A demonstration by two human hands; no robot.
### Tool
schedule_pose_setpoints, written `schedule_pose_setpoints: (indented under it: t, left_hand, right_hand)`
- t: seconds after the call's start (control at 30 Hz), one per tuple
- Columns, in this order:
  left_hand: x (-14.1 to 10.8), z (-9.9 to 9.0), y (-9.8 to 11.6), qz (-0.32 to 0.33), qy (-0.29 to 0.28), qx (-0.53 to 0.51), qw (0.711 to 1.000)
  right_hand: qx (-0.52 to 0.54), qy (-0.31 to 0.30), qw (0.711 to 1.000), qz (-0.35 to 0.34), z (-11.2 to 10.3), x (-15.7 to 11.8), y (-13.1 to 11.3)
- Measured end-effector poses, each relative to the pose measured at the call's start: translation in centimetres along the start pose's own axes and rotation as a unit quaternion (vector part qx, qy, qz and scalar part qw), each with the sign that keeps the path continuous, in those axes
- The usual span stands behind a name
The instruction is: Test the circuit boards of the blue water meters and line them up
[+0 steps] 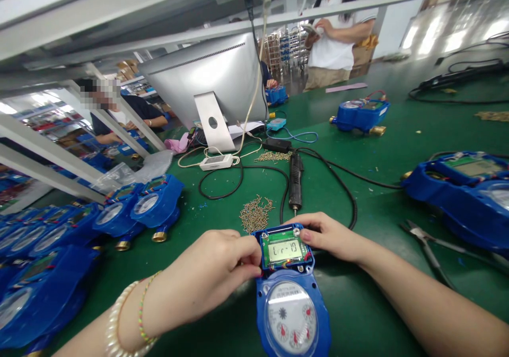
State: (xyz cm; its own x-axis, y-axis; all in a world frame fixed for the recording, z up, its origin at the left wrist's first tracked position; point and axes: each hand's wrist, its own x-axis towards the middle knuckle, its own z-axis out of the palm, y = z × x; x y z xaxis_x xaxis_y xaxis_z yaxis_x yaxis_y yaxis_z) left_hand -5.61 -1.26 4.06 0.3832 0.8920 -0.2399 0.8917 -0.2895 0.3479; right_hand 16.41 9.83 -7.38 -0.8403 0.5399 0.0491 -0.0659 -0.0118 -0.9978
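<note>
In front of me lies a blue water meter with a round dial and an open upper box. Inside that box a green circuit board carries a display that seems to read "Err-10", with thin coloured wires below it. My left hand is closed, its thumb and curled fingers pinching at the box's left edge; the fingertips are partly hidden. Around the top right corner my right hand grips the box, thumb on the rim and other fingers behind. A black electric screwdriver lies just beyond, its tip toward the meter.
Loose screws form a pile behind the meter. Blue meters crowd the left; another meter and pliers lie right. Black cables cross the green table. A monitor stands behind; people are beyond.
</note>
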Motion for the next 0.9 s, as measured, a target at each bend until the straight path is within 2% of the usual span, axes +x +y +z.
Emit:
schedule_pose_setpoints:
  t: [0.2, 0.33, 0.53, 0.8, 0.9]
  left_hand:
    - [0.8, -0.1, 0.3, -0.009, 0.012, -0.038, 0.999]
    - [-0.1, 0.1, 0.3, 0.030, 0.006, -0.051, 0.998]
    - [-0.8, -0.2, -0.1, 0.075, -0.002, -0.016, 0.997]
    - [0.9, -0.3, -0.6, 0.005, -0.027, -0.087, 0.996]
    - [1.5, -0.6, -0.6, -0.017, -0.033, -0.085, 0.996]
  right_hand:
    - [0.002, -0.008, 1.000, 0.004, -0.1, 0.0, -0.1]
    - [0.001, -0.012, 1.000, 0.007, -0.1, -0.1, -0.2]
    - [-0.004, -0.011, 1.000, 0.010, 0.0, -0.1, -0.4]
    - [-0.009, -0.011, 1.000, 0.010, 0.0, 0.0, -0.3]
    - [-0.011, -0.011, 1.000, 0.010, 0.0, 0.0, -0.4]
